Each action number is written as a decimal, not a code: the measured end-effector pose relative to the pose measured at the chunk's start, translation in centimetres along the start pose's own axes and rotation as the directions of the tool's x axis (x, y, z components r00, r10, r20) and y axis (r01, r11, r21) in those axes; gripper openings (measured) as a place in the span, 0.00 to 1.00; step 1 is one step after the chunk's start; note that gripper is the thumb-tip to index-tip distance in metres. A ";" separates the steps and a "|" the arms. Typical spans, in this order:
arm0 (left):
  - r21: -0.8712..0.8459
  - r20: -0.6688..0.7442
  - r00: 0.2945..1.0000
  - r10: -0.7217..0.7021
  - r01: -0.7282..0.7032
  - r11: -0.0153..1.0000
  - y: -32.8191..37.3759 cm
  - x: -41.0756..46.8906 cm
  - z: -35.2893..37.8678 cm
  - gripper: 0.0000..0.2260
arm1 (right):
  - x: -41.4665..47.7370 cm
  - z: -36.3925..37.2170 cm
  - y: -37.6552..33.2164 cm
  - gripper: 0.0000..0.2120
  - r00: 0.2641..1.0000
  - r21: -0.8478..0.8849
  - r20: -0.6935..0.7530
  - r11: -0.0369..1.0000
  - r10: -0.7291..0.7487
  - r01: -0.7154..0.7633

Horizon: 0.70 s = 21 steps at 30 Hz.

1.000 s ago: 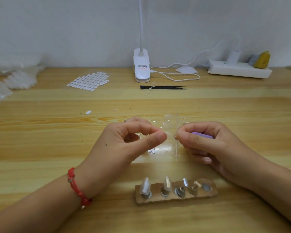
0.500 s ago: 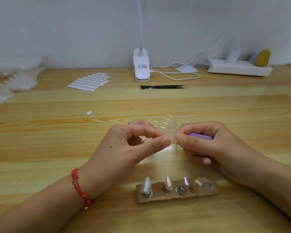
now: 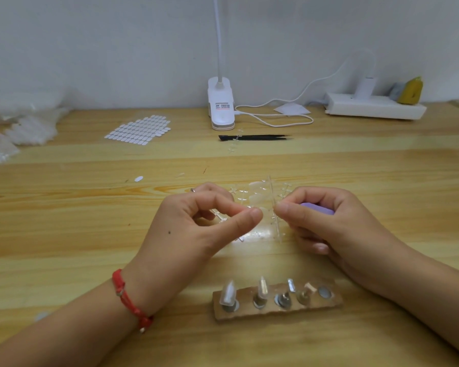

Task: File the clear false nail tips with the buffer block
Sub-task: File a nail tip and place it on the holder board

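on my feed, the strip of clear false nail tips (image 3: 261,198) is held just above the wooden table (image 3: 64,234), between both hands at centre frame. the left hand (image 3: 196,226) pinches one tip between thumb and forefinger. the right hand (image 3: 337,226) pinches the strip's spine with thumb and forefinger, its other fingers curled round the purple buffer block (image 3: 317,208). nearer the camera lies a brown holder (image 3: 276,309) with small upright stands. further back i see black tweezers (image 3: 255,138), a white clip lamp (image 3: 221,107) and a sheet of white tabs (image 3: 138,131).
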State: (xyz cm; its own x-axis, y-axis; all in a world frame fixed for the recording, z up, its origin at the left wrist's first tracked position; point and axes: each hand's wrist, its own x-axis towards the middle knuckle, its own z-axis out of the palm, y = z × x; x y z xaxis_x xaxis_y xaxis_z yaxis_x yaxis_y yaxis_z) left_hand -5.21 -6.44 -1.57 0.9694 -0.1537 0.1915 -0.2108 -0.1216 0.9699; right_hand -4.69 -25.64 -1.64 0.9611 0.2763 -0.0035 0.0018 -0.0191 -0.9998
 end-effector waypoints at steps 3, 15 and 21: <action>0.024 -0.015 1.000 0.002 -0.001 1.000 0.2 0.0 0.1 0.08 | 0.0 0.0 0.2 0.08 1.000 -0.023 -0.020 1.000 -0.006 0.005; 0.372 -0.189 0.858 0.478 -0.388 0.843 0.5 -0.1 -0.7 0.04 | 0.1 0.2 -0.1 0.13 0.999 -0.018 -0.043 1.000 0.015 -0.016; 0.293 -0.079 0.909 0.410 -0.372 0.881 0.5 -0.6 0.1 0.03 | 0.8 -0.5 0.0 0.18 0.996 0.415 0.055 0.906 0.070 -0.087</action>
State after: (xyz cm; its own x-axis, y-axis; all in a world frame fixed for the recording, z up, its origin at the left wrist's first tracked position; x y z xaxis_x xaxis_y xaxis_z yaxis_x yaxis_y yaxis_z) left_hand -5.86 -6.53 -1.25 0.8044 -0.1119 0.5835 -0.5830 -0.3373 0.7391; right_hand -3.82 -25.96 -1.62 0.9423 0.3263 -0.0748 -0.1963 0.3575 -0.9131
